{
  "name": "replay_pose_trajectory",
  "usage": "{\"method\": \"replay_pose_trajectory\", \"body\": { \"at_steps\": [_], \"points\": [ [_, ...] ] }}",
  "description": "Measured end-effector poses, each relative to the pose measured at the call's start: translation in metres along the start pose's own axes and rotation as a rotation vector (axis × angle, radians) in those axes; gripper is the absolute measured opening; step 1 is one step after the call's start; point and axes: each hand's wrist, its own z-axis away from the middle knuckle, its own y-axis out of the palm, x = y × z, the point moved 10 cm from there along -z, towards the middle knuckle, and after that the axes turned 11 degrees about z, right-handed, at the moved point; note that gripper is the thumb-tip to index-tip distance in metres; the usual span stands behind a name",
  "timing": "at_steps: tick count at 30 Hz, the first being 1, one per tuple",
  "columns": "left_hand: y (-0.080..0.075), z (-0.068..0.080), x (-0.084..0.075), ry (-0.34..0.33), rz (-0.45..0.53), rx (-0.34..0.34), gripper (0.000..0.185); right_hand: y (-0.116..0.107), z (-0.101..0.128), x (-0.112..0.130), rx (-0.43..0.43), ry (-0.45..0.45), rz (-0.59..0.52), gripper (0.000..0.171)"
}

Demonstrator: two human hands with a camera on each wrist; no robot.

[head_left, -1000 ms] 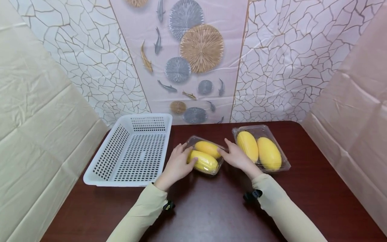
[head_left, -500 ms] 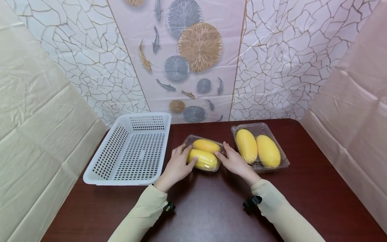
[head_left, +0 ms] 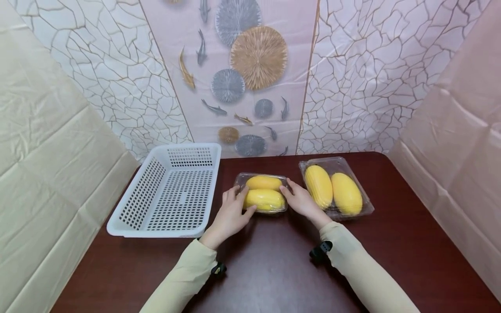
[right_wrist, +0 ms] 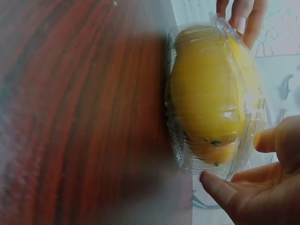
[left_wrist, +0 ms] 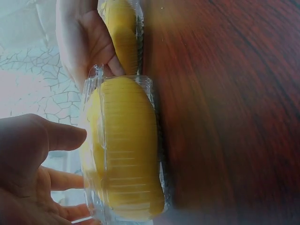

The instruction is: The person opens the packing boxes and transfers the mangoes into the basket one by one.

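Far left on the dark reddish-brown wooden table [head_left: 274,269] sat a white perforated plastic basket [head_left: 168,193], tilted a little toward us, well apart from our hands. Moving right, our left hand [head_left: 231,213] came next, fingers curled around the left end of the small clear plastic clamshell box holding two yellow oval fruits [head_left: 263,194]. In the left wrist view the thumb [left_wrist: 56,136] sat at the box's top face while the other fingers wrapped round its end, so that hand had a grip on the box [left_wrist: 123,150]. The box itself rested on the table, just right of the basket and at the centre of the scene, lid closed over the fruit. And there was our right hand [head_left: 302,201] on the opposite end, thumb and fingers pinching the box's right edge; the right wrist view showed a fingertip [right_wrist: 213,180] against the clear rim of the box [right_wrist: 211,101] and the thumb above it. Both hands gripped the same box, one at each end. Further right, just beside our right hand, lay a larger clear plastic clamshell box with two yellow oval fruits [head_left: 335,188], flat on the table and untouched.
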Motion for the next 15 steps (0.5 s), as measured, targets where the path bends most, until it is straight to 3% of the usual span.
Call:
{"method": "replay_pose_trajectory", "body": {
  "at_steps": [8,15],
  "points": [
    [-0.0009,0.0017,0.0019,0.004,0.041,0.004,0.062,0.0008,-0.0035,-0.0036,0.045,0.004,-0.018,0.067],
    [-0.0034,0.0026,0.0070,0.028,0.088,-0.033,0.057,0.0008,-0.0027,-0.0040,0.066,0.004,-0.008,0.068]
  ]
}}
